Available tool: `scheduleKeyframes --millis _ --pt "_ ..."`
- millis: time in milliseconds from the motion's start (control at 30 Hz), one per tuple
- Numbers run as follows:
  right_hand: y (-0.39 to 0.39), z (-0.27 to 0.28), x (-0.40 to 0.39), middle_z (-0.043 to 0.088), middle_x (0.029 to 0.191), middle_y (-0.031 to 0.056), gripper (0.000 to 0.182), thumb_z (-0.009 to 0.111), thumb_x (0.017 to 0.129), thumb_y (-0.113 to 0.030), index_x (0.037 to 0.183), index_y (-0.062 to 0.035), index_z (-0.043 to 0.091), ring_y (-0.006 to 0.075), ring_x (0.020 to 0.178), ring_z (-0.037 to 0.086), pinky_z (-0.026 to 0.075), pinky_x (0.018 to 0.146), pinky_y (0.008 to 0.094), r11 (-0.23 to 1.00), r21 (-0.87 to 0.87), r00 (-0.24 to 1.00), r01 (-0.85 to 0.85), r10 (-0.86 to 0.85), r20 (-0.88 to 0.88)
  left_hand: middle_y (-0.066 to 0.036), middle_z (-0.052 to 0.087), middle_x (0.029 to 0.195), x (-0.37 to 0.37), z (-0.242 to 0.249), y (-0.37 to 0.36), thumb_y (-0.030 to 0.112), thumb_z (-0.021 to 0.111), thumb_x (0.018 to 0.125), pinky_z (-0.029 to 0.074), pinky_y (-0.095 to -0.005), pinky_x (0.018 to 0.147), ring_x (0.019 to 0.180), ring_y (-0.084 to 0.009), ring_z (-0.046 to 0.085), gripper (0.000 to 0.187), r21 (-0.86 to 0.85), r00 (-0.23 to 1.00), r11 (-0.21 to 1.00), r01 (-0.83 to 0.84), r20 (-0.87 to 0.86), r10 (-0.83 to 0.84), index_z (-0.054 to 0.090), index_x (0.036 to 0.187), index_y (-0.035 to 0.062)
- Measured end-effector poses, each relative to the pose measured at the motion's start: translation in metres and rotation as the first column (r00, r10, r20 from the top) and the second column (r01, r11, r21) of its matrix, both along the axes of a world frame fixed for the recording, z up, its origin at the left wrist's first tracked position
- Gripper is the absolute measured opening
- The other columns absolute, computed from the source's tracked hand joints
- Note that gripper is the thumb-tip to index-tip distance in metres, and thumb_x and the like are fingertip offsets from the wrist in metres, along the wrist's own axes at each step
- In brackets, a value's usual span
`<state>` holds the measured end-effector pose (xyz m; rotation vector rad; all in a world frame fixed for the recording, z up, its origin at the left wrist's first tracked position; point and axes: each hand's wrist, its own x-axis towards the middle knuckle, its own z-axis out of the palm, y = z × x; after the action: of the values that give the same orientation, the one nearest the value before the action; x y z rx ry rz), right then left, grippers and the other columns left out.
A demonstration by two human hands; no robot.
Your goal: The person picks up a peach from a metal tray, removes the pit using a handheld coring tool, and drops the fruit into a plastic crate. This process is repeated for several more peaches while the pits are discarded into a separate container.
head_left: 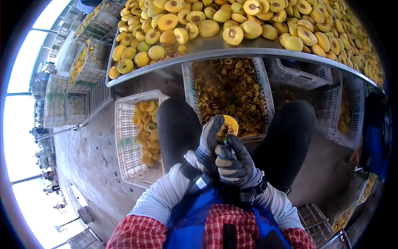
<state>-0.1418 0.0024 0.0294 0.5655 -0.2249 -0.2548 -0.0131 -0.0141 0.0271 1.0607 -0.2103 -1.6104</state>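
Note:
Both of my hands wear grey work gloves and meet above my lap. My left hand is closed around a yellow fruit half, its cut face turned up. In my right hand is a small tool with a green part, wrapped by the fingers; its tip reaches into the middle of the fruit half. Below the hands, between my knees, a white crate holds brown and yellow fruit scraps.
A metal table heaped with halved yellow fruit spans the front. A white crate of fruit halves stands left of my legs. More crates stand at the right, others at the far left. People are in the left background.

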Motion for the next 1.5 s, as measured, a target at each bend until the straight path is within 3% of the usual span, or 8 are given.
scheduleKeyframes --millis 300,433,533,633,767,1100,1267,1500 --pt "-0.002 0.013 -0.004 0.037 0.053 -0.0014 0.051 0.038 0.094 -0.056 0.082 -0.0085 0.050 0.0065 0.035 0.028 0.024 0.031 0.0203 0.862 -0.506 0.864 0.024 -0.273 -0.424 -0.008 0.061 0.095 -0.004 0.010 -0.007 0.035 0.057 0.089 0.052 -0.0330 0.079 0.087 -0.0219 0.061 0.036 0.007 0.849 0.976 -0.216 -0.492 0.191 0.054 0.107 0.0049" --pt "-0.006 -0.006 -0.011 0.039 0.054 -0.0001 0.050 0.037 0.095 -0.054 0.084 -0.0078 0.051 0.0069 0.036 0.032 0.025 0.031 0.0196 0.930 -0.367 0.878 0.030 -0.200 -0.435 -0.010 0.060 0.104 0.036 0.006 0.009 0.024 0.065 0.086 0.050 -0.0328 0.083 0.093 -0.0221 0.060 0.039 -0.036 0.930 0.941 -0.337 0.143 0.339 0.052 0.114 0.0005" --pt "-0.005 -0.005 -0.011 0.045 0.058 0.0035 0.050 0.038 0.096 -0.052 0.087 -0.0053 0.053 0.0076 0.038 0.037 0.031 0.031 0.0192 0.959 -0.281 0.913 0.044 -0.153 -0.379 -0.013 0.061 0.104 0.132 -0.004 0.018 0.033 0.065 0.085 0.050 -0.0330 0.081 0.095 -0.0212 0.060 0.045 -0.360 0.341 0.913 -0.192 0.848 0.406 0.053 0.116 0.0025" --pt "-0.012 0.000 -0.013 0.045 0.058 0.0034 0.050 0.038 0.096 -0.052 0.088 -0.0055 0.054 0.0076 0.038 0.036 0.031 0.031 0.0198 0.928 -0.368 0.906 0.056 -0.202 -0.371 -0.015 0.060 0.108 0.221 0.012 0.017 0.024 0.070 0.081 0.049 -0.0345 0.081 0.094 -0.0245 0.060 0.047 0.264 -0.391 0.945 -0.192 0.863 -0.320 0.053 0.121 0.0040" --pt "-0.024 -0.010 0.000 0.044 0.056 0.0003 0.053 0.036 0.095 -0.055 0.087 -0.0070 0.055 0.0071 0.037 0.034 0.027 0.031 0.0211 0.942 -0.329 0.844 -0.061 -0.127 -0.522 -0.013 0.062 0.105 0.201 0.059 -0.077 0.036 0.074 0.074 0.049 -0.0375 0.076 0.089 -0.0260 0.062 0.056 0.007 -0.115 0.994 0.113 0.993 0.006 0.056 0.118 0.0066" --pt "-0.048 -0.008 -0.003 0.048 0.054 0.0019 0.049 0.044 0.092 -0.056 0.086 -0.0089 0.056 0.0112 0.035 0.039 0.027 0.031 0.0229 0.927 -0.345 0.513 -0.144 -0.228 -0.827 -0.020 0.063 0.107 0.252 0.042 -0.255 0.052 0.069 0.073 0.046 -0.0401 0.087 0.102 -0.0350 0.059 0.065 0.651 -0.727 0.738 0.175 0.591 -0.348 0.054 0.115 0.0054" --pt "-0.057 0.000 -0.004 0.048 0.054 0.0008 0.046 0.047 0.093 -0.052 0.089 -0.0076 0.056 0.0100 0.037 0.040 0.029 0.033 0.0222 0.863 -0.480 0.410 -0.159 -0.384 -0.827 -0.011 0.064 0.100 0.194 0.030 -0.190 0.041 0.074 0.072 0.050 -0.0339 0.078 0.088 -0.0236 0.063 0.063 -0.116 0.133 0.938 0.326 0.988 0.076 0.051 0.119 0.0043" --pt "-0.060 0.005 0.007 0.062 0.076 0.0091 0.021 0.053 0.092 -0.018 0.102 0.0009 0.054 0.0200 0.066 0.061 0.045 0.059 0.0294 0.437 -0.788 0.148 -0.434 -0.828 -0.541 -0.017 0.055 0.118 0.030 0.042 -0.061 0.031 0.058 0.082 0.047 -0.0344 0.092 0.104 -0.0240 0.058 0.061 -0.183 0.997 0.980 0.074 -0.010 -0.077 0.042 0.128 -0.0043"
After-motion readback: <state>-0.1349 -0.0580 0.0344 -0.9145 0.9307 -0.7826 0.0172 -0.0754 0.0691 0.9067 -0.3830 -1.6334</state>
